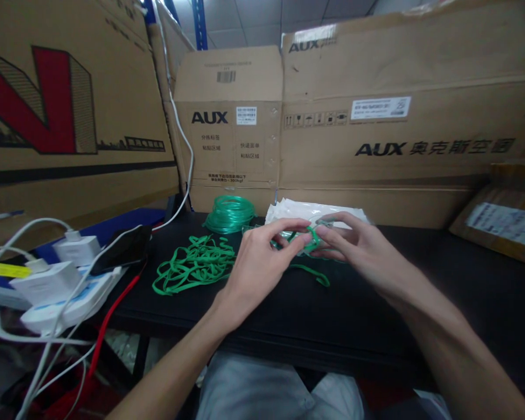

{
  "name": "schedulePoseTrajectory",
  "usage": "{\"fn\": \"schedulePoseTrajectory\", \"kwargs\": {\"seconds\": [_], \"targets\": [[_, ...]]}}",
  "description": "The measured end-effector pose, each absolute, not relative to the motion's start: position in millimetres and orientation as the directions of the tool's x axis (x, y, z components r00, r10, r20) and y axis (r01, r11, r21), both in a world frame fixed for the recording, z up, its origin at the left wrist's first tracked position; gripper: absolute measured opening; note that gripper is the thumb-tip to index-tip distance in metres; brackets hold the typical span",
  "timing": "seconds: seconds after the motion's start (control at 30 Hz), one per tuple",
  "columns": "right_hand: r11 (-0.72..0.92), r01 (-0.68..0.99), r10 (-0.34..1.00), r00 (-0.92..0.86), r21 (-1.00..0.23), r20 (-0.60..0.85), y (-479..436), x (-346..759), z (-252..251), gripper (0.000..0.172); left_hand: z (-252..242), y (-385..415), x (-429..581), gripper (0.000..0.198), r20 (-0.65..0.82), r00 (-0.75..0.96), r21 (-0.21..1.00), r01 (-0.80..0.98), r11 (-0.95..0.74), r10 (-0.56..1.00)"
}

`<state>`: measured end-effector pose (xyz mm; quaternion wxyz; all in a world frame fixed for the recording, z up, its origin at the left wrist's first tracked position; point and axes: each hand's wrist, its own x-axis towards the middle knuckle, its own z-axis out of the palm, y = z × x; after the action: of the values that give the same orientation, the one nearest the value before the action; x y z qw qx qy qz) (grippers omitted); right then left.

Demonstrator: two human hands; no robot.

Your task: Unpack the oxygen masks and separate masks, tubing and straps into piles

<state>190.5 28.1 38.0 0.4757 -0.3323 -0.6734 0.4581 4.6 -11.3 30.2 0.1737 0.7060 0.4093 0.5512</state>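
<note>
In front of me my left hand and my right hand meet over the table, fingers closed in a pinch. Between them is a green strap, bent into a small loop, which both hands grip. A clear plastic piece, partly hidden by the fingers, shows at my right fingertips; its kind I cannot make out. One loose strap end hangs below onto the black table. To the left of my left hand lies a tangled pile of green straps. Behind it sits a coil of clear green tubing.
White plastic packets lie just behind my hands. Large cardboard boxes wall the back and left of the black table. White chargers and cables crowd the left edge beside a dark phone. Another box stands at right.
</note>
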Motion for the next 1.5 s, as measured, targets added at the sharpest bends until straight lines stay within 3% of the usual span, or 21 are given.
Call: {"fn": "schedulePoseTrajectory", "kwargs": {"seconds": [0.1,0.17,0.33,0.5,0.63,0.77,0.97,1.17,1.33,1.5], "targets": [[0.376,0.048,0.9,-0.255,-0.925,0.353,37,192,33,0.061,30,-13,4,0.014,0.73,0.076,0.537,0.55,-0.64,0.679],[0.391,0.069,0.904,-0.218,-0.918,0.369,42,193,30,0.062,30,-15,4,0.011,0.719,0.198,0.464,0.578,-0.672,0.666],[0.442,0.165,0.892,-0.182,-0.882,0.413,47,195,24,0.053,20,-18,15,0.018,0.506,0.551,0.312,0.6,-0.737,0.663],[0.459,0.244,0.887,-0.187,-0.854,0.423,46,194,25,0.05,-1,-21,23,0.045,0.404,0.648,0.042,0.692,-0.721,0.645],[0.446,0.275,0.893,-0.199,-0.852,0.404,42,191,28,0.049,-12,-22,23,0.052,0.332,0.695,-0.041,0.686,-0.726,0.638],[0.467,0.277,0.882,-0.211,-0.84,0.421,40,189,29,0.046,-10,-19,26,0.046,0.319,0.661,0.002,0.716,-0.698,0.679],[0.483,0.252,0.873,-0.219,-0.839,0.436,41,190,28,0.044,-5,-13,25,0.029,0.361,0.582,0.171,0.727,-0.665,0.729],[0.365,-0.027,0.913,-0.187,-0.93,0.364,38,199,37,0.051,14,-14,16,0.018,0.387,0.583,0.346,0.626,-0.699,0.714],[0.245,-0.235,0.913,-0.269,-0.941,0.305,30,209,47,0.04,41,-22,-2,0.009,0.46,0.479,0.518,0.539,-0.665,0.747],[0.313,-0.231,0.822,-0.419,-0.921,0.385,24,213,50,0.037,57,-24,-21,0.015,0.542,0.265,0.706,0.37,-0.604,0.797]]}}
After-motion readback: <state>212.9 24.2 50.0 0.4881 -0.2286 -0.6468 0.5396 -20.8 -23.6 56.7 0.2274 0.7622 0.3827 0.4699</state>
